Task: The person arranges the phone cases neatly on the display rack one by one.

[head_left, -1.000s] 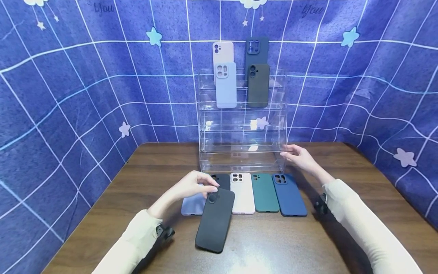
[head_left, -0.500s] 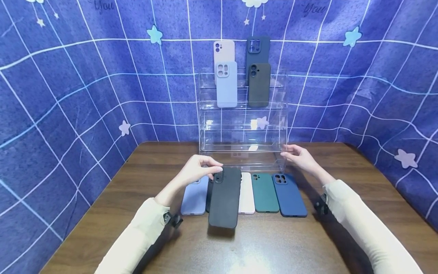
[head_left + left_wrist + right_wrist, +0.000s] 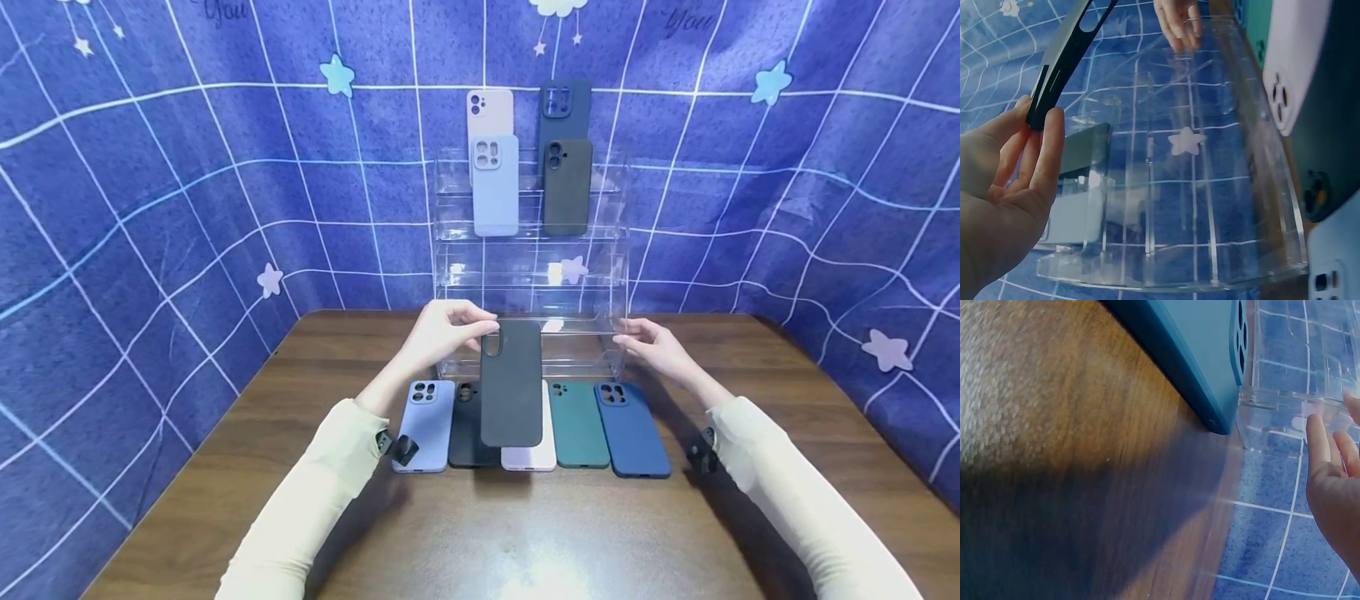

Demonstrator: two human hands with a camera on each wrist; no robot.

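My left hand pinches a black phone case by its top left corner, between thumb and fingers. The case hangs upright in front of the lower tiers of a clear acrylic display rack, overlapping a pale pink phone case in the head view. Seen from the left wrist, the black case is edge-on, with finger and thumb tips at its end. My right hand holds the right side edge of the rack low down; in the right wrist view thumb and fingers lie at that clear edge.
On the wooden table lie a light blue case, another black case, a green case and a dark blue case. Several cases, including a pale blue one, stand in the upper tiers. A patterned blue cloth hangs behind.
My left hand has lifted the black phone case up, forward and rightward from near the table, bringing it upright before the rack. My right hand stays at the rack's side.
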